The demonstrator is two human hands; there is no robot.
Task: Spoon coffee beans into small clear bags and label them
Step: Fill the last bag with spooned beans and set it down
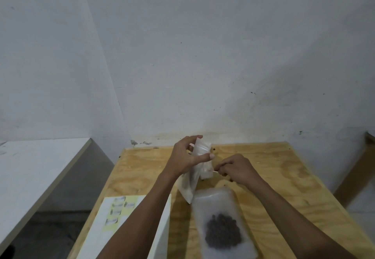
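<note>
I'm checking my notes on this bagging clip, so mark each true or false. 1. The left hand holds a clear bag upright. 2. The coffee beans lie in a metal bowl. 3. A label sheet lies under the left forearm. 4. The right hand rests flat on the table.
1. True: the left hand holds the clear bag.
2. False: the coffee beans lie in a flat plastic pouch.
3. True: the label sheet lies there.
4. False: the right hand is raised, pinching something thin.

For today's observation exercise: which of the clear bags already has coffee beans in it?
The bag lying flat nearest the camera holds a dark heap of beans; the bag gripped by the left hand looks empty.
</note>
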